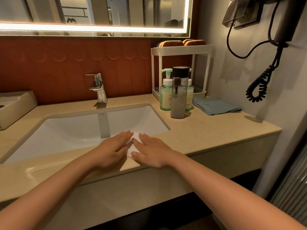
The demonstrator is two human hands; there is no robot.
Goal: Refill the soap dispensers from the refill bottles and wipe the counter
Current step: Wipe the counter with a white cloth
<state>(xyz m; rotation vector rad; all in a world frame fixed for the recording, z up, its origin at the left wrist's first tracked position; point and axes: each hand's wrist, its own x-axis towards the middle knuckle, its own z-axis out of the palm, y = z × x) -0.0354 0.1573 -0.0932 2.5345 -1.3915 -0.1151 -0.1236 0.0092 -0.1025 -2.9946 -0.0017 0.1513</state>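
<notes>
A white cloth (132, 146) lies on the beige counter (207, 135) at the front right rim of the sink. My left hand (113, 149) and my right hand (151, 151) both press flat on it with straight fingers, side by side. Further back on the right stand two green pump soap dispensers: the left dispenser (165, 92), and the right dispenser (189, 95) partly hidden. A tall clear refill bottle (178, 93) with a black cap stands in front of them.
The white sink basin (74, 130) and chrome faucet (99, 87) are to the left. A white two-tier rack (181, 48) with brown cloths stands behind the dispensers. A folded blue cloth (216, 106) lies right of them. A beige tray (15, 107) sits far left. A coiled cord (259, 83) hangs on the right wall.
</notes>
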